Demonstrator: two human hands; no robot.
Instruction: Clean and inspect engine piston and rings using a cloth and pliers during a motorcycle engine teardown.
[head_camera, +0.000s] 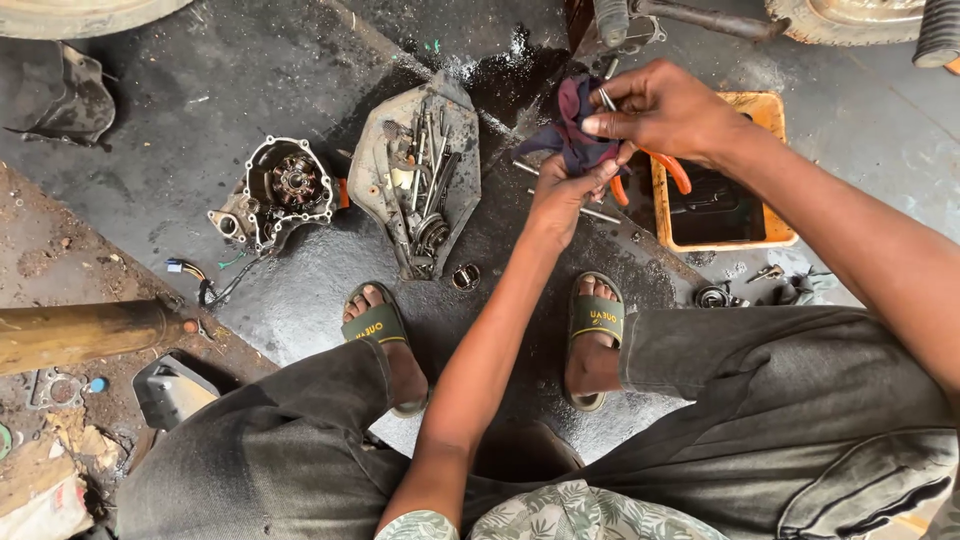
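- Head view is looking down past the knees; the rag is hiding most of a thin metal rod, so its length is hard to judge.
- Left hand is closing on the rag from below.
- Right hand is pinching the rod's top end against the rag, above the oily floor.
- Orange-handled pliers are showing partly behind the hands.
- Yellow tray is lying beside the right wrist; its dark contents are unclear.
- Grey cover is holding bolts and small parts.
- Engine casing is sitting left of it.
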